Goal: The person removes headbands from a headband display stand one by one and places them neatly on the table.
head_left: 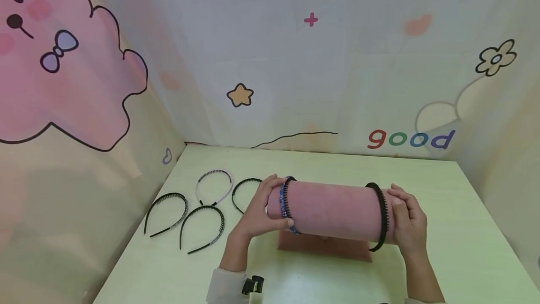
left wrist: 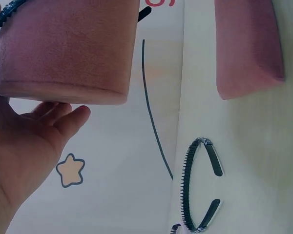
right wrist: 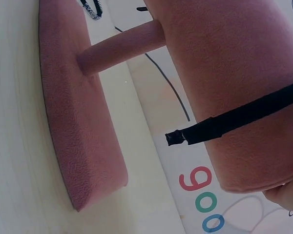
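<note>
A pink plush headband stand (head_left: 333, 208) has a horizontal roll on a short post (right wrist: 122, 46) above a flat base (head_left: 325, 247). Around the roll's left part sits a blue glittery headband (head_left: 284, 204); a black toothed headband (head_left: 382, 217) circles its right part. My left hand (head_left: 258, 210) holds the left end, its thumb by the blue headband. At the right end my right hand (head_left: 411, 222) grips the roll, just outside the black headband. One tip of the black headband hangs apart from the roll in the right wrist view.
Left of the stand on the pale table (head_left: 455, 257) lie a white headband (head_left: 231, 179) and two dark headbands (head_left: 185, 201) (head_left: 221, 222). Another dark headband (head_left: 242, 182) lies partly behind my left hand. A printed curtain (head_left: 278, 60) hangs behind the table.
</note>
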`<state>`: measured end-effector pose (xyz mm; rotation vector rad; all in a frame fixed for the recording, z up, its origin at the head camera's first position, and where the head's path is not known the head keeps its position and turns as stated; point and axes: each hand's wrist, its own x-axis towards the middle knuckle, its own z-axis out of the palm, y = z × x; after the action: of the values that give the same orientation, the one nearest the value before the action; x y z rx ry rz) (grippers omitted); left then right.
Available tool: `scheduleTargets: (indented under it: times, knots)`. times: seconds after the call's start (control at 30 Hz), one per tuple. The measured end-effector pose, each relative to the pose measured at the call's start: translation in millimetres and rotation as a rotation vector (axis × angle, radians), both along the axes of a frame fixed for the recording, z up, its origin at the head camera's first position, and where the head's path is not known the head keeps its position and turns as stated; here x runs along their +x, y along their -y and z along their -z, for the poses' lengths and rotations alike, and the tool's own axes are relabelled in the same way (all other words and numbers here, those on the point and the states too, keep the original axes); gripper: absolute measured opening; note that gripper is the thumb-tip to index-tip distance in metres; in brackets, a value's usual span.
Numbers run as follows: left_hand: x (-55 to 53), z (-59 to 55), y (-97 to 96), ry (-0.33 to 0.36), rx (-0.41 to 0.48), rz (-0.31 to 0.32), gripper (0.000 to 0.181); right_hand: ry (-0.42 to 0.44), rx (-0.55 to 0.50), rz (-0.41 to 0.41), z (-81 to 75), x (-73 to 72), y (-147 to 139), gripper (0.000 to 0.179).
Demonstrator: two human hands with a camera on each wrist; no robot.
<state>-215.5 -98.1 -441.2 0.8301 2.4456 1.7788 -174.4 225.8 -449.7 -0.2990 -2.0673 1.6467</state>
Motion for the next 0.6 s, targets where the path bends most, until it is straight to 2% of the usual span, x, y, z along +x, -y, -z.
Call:
scheduleTargets:
  times: [0.13,0.3,0.43,0.6]
  knots:
    - [5.1,-10.9,-2.1,-0.006,-0.028,0.006,0.095,-0.042,-0.005,-0.052,0.4,1.3,-3,0.029]
    - [5.4,-12.9,-1.8,0.002,-0.047,0.011,0.101,0.006,0.057,-0.182,-1.1,6.6,-11,0.033]
    - [1.0,-11.8,0.8,-0.009,-0.024,0.035,0.097,0.025,0.112,-0.274,-1.9,9.6,-17,0.036]
    - [-3.9,-16.7,1.1,-0.051,-0.017,0.054,0.090,0.016,0.086,-0.309,-3.7,8.2,-20,0.036]
